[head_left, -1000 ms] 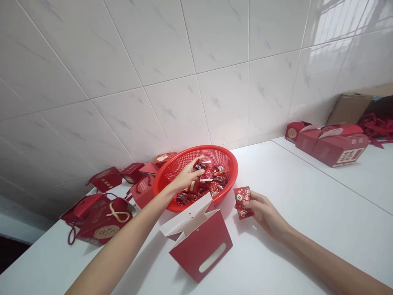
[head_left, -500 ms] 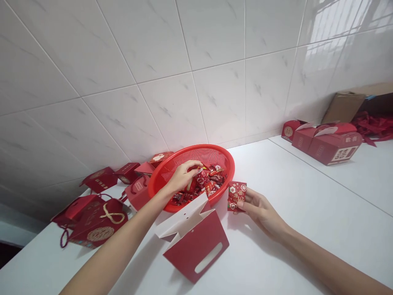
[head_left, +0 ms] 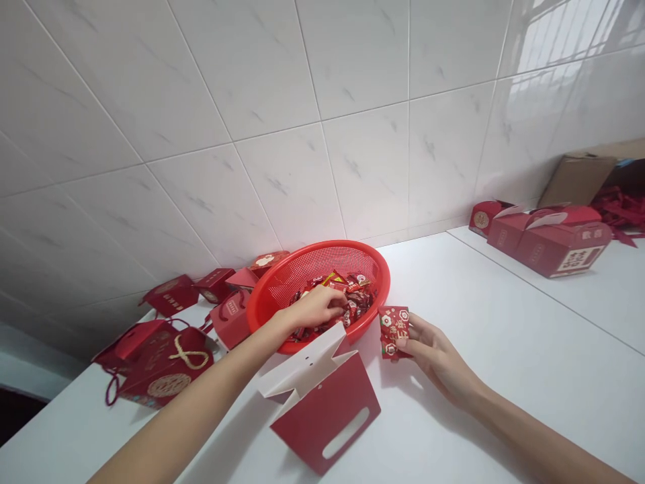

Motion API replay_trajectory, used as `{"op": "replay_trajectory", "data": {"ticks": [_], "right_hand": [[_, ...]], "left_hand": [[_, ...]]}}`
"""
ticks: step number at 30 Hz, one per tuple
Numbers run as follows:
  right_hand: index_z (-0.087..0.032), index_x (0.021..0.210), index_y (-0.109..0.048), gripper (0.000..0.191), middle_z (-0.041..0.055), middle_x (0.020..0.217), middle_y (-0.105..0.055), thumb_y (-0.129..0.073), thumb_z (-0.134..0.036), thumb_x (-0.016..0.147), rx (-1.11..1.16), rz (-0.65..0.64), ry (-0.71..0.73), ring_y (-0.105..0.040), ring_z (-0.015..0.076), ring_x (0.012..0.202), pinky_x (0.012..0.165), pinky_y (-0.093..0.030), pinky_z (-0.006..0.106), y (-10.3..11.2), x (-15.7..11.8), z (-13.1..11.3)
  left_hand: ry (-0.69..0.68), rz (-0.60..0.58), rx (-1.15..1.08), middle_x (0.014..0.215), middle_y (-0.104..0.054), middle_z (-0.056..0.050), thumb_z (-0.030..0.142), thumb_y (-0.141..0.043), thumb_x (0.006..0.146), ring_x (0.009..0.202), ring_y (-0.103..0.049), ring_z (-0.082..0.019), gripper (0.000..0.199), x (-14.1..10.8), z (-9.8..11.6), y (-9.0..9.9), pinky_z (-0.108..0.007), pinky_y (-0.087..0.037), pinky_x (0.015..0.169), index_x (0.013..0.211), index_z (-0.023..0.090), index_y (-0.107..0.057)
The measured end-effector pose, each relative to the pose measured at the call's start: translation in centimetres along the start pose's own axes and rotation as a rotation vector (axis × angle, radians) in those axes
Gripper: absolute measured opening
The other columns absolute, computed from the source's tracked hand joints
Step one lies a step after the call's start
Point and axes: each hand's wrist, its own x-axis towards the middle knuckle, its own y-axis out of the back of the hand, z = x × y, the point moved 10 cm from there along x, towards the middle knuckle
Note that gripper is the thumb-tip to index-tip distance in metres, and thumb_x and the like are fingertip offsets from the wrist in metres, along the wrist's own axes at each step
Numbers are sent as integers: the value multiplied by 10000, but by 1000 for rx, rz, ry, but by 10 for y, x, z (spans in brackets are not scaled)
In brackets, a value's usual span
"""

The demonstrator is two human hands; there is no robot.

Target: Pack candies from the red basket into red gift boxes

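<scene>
My left hand (head_left: 322,306) reaches into a red plastic basket (head_left: 262,286) with mesh walls. Its fingers are curled down among the wrapped candies (head_left: 360,296); whatever they pinch is hidden. My right hand (head_left: 436,353) holds a small red packet (head_left: 394,329) printed with white flowers and gold characters, thumb on its front, just right of the basket. Between my forearms a dark red paper gift box (head_left: 327,410) stands on the white table, its top open. A pale cut-out slot shows on its near face.
Several red gift boxes with cords (head_left: 166,363) crowd the table's left side and the wall. More red boxes (head_left: 554,238) sit at the right rear, by a cardboard box (head_left: 577,181) with red ribbon (head_left: 625,208). A tiled wall (head_left: 373,154) rises behind.
My left hand has gone lower into the candies, its fingers curling more. The right hand keeps the packet beside the basket. The whole view has shifted slightly.
</scene>
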Motion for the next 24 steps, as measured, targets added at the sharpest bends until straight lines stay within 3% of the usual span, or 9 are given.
{"op": "replay_trajectory", "data": {"ticks": [5,10,14,19,24], "right_hand": [[-197,1223,-631,444,91,1013,-691,-730,-370,827,-2,-5,-1,-623,206,877,799,-513,355,-1,0,-1],[-190,1170,-643,425,73,951,-689,-748,-384,806,-9,34,-13,-627,184,820,752,-522,322,3,-2,-2],[-187,1160,-625,454,55,852,-676,-756,-425,796,2,49,-36,-647,183,725,583,-519,278,4,-3,-1],[-192,1192,-576,477,59,856,-685,-737,-453,827,18,77,-48,-692,208,725,573,-548,289,6,-3,1],[-205,1209,-566,451,73,931,-685,-705,-463,866,16,73,26,-703,215,812,656,-574,313,2,-7,-14]], "left_hand": [[30,74,-161,841,-727,-47,316,-554,867,738,-643,-194,203,1,-13,8,-288,-470,690,883,173,-698],[79,152,-388,878,-717,-62,422,-655,794,783,-653,-205,275,2,-21,13,-321,-499,749,871,162,-699],[113,189,-645,826,-710,-47,460,-787,680,779,-646,-184,342,1,-17,18,-306,-502,760,809,152,-709],[158,212,-850,853,-746,-40,409,-870,614,797,-662,-167,341,-4,1,28,-290,-517,782,818,164,-749],[157,145,-776,869,-768,-57,337,-825,701,812,-682,-178,226,-10,43,33,-285,-531,757,839,165,-776]]}}
